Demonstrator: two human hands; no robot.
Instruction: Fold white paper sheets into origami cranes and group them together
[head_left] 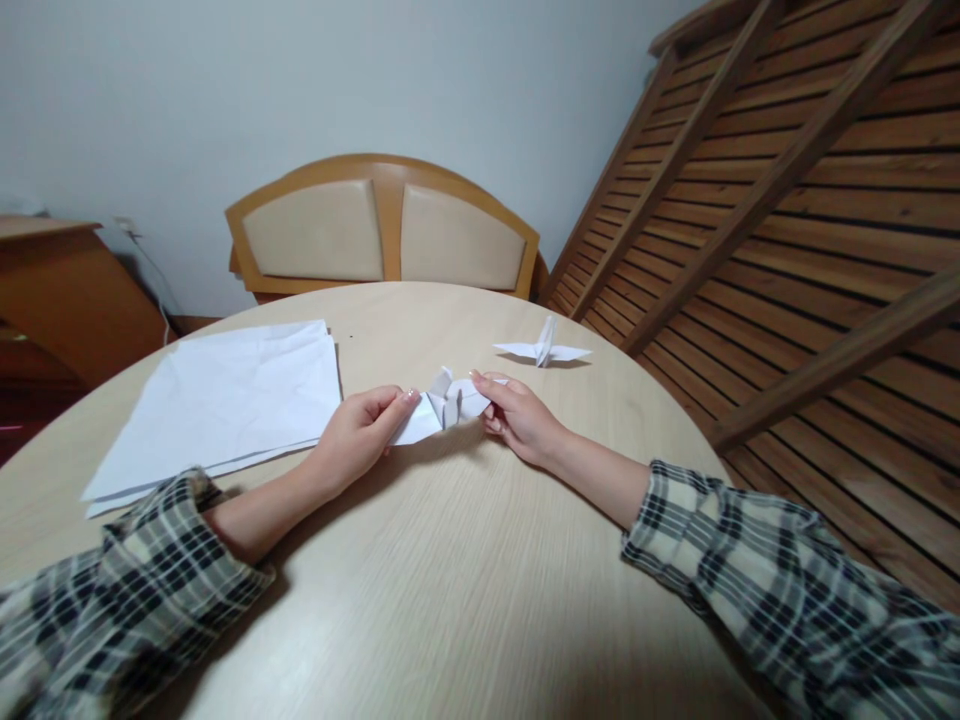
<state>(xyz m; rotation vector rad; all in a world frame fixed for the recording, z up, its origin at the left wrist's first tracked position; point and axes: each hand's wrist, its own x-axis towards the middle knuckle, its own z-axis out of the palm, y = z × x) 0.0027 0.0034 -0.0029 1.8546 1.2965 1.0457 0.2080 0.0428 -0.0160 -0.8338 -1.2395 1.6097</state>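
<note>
- Two bare hands grip one folded paper figure (448,404), held just above the round table (420,590), near the middle of its top.
- Left hand (358,432): thumb on top, pinching the figure's left flap.
- Right hand (523,421): thumb and fingers closed on the flap at the other end.
- Between the hands, small folded points stand up from the figure's centre; their exact creases are too small to make out.
- Beyond the right hand, a finished-looking paper crane (544,350) stands on the table, wings spread, apart from the hands.
- Beside the left hand lies a stack of white paper sheets (225,400), edges slightly uneven.
</note>
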